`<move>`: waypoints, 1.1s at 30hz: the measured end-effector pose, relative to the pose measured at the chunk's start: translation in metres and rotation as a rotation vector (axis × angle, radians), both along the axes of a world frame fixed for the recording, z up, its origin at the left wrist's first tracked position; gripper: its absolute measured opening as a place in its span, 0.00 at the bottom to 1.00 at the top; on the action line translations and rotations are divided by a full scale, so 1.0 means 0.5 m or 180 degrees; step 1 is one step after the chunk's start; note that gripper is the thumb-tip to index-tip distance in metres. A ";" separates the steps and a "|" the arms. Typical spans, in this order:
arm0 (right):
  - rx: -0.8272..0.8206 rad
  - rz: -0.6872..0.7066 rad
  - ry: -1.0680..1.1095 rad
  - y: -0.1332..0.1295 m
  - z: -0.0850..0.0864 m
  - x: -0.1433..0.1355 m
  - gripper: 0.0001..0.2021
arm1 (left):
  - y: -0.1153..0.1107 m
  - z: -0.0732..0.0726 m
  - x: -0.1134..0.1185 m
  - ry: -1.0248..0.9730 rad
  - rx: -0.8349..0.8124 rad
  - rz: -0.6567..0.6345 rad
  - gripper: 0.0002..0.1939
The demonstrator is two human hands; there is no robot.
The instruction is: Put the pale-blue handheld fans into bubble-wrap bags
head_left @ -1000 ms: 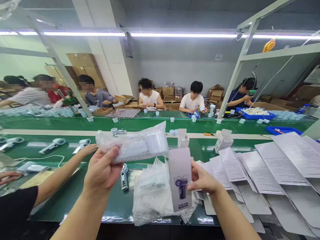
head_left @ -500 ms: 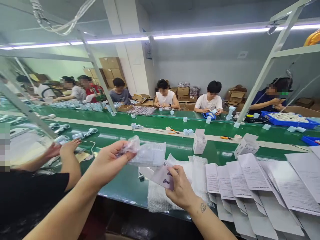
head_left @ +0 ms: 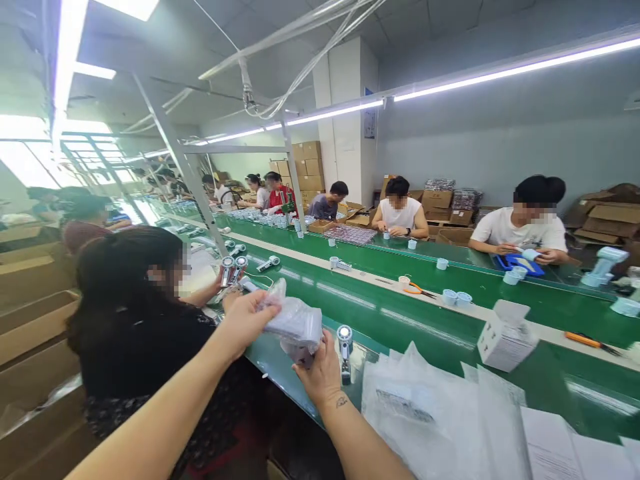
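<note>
My left hand is closed on the gathered top of a clear bubble-wrap bag, with a pale item inside that I cannot make out. My right hand grips a small white printed box just below the bag, which hides most of it. The bag overlaps the box's upper part; whether it is partly inside cannot be told. A pale handheld fan lies on the green work surface just right of my right hand.
Flat bubble-wrap bags lie at front right beside flat printed cartons. A white carton with its flap up stands behind them. A co-worker in black sits close on my left, near several fans. Orange-handled cutters lie across the conveyor.
The view has swung left. My hands have come together, bringing the bag over the box. The handheld fan now shows fully beside my right hand.
</note>
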State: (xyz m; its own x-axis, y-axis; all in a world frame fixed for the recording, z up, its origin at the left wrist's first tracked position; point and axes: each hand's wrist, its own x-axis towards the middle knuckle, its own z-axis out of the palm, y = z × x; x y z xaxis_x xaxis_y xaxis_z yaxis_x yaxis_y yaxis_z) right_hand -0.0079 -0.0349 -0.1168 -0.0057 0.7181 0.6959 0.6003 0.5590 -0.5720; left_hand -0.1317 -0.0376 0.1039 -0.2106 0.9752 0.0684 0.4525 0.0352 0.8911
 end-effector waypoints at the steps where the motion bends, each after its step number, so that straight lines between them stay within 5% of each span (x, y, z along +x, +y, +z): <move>1: -0.0051 -0.0087 -0.0044 0.002 -0.024 -0.024 0.48 | 0.005 -0.028 -0.017 0.0097 -0.0030 -0.0006 0.23; 4: -0.0129 -0.0349 -0.0201 0.001 -0.086 -0.068 0.44 | 0.010 -0.096 -0.060 0.0324 -0.0137 0.0136 0.24; 8: -0.0374 -0.0194 -0.0565 -0.012 -0.121 -0.070 0.36 | -0.001 -0.133 -0.100 0.0903 0.0049 0.0186 0.22; 13: -0.0774 0.0974 -0.1345 0.014 -0.066 -0.011 0.13 | -0.020 -0.142 -0.129 0.1257 0.0498 -0.1018 0.12; 17: -0.1219 0.1942 -0.1456 0.076 -0.003 0.021 0.28 | -0.029 -0.135 -0.134 0.1327 0.0744 -0.1418 0.12; 20: -0.1476 0.2161 -0.1501 0.112 0.019 0.024 0.42 | -0.027 -0.125 -0.136 0.1272 0.0611 -0.1622 0.13; 24: -0.1678 0.2144 -0.1635 0.130 0.006 0.022 0.43 | -0.017 -0.121 -0.144 0.1369 0.0254 -0.1190 0.12; 29: -0.1534 0.2981 -0.1478 0.149 -0.037 0.005 0.54 | -0.009 -0.141 -0.141 0.0921 -0.0165 -0.0600 0.16; 33: -0.2455 0.3168 -0.0826 0.167 -0.065 -0.032 0.58 | -0.004 -0.177 -0.139 0.0449 -0.0094 0.0042 0.17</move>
